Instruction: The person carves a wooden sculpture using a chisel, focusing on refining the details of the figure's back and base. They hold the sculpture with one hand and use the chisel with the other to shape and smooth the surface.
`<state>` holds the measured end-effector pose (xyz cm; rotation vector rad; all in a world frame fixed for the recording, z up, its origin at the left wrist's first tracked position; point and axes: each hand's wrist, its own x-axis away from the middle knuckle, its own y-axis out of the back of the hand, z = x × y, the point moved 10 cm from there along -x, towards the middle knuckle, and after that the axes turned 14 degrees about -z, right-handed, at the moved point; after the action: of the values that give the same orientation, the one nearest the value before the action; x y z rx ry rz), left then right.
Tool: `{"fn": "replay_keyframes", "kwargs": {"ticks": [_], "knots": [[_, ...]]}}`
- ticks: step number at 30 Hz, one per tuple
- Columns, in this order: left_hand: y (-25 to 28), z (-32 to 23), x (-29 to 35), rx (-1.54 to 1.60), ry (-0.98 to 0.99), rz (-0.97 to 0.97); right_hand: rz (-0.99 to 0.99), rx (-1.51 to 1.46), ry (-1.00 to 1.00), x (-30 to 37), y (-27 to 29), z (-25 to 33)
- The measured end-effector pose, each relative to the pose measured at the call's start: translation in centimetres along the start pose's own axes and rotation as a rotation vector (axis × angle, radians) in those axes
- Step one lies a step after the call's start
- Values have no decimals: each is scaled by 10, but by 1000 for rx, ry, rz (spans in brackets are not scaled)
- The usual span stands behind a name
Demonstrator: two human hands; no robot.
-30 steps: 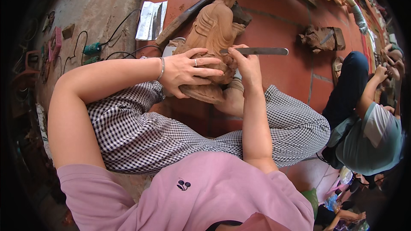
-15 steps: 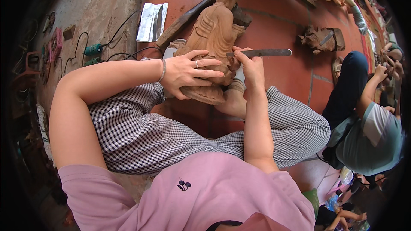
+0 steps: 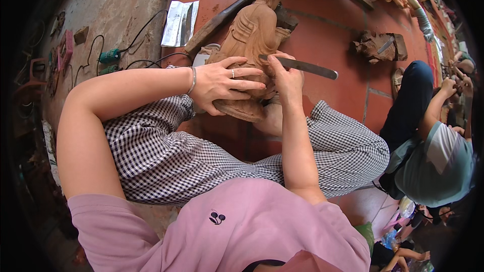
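Note:
A brown carved wooden statue (image 3: 250, 30) of a robed figure leans away from me between my legs, its rough base nearest me. My left hand (image 3: 227, 84) lies across its lower part, fingers spread and a ring on one of them. In my right hand (image 3: 287, 79), thumb and fingers are closed around a flat metal carving blade (image 3: 313, 68) with a rounded end pointing right. The blade's other end reaches the statue's right side; its exact contact is hard to see.
A long piece of wood (image 3: 214, 27) lies behind the statue. To the left are a silver packet (image 3: 180, 23), green power tools (image 3: 109, 56) and black cables. A rough wooden chunk (image 3: 379, 46) sits on the red tiles. At right a co-worker (image 3: 436, 156) crouches.
My right hand has moved slightly up and left, over the statue's side. The blade's rounded outer end has tipped down. My left hand stays nearly in place on the statue.

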<state>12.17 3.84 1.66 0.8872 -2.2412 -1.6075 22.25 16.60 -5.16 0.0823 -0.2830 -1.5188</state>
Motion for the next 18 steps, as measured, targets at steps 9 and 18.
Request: {"fn": "replay_keyframes", "kwargs": {"ticks": [9,18], "knots": [[0,0,-1,4,2,-6,22,-80,5,2,-4,0],[0,0,0,9,-3,-21,16,-150,16,-2,-2,-8]]}}
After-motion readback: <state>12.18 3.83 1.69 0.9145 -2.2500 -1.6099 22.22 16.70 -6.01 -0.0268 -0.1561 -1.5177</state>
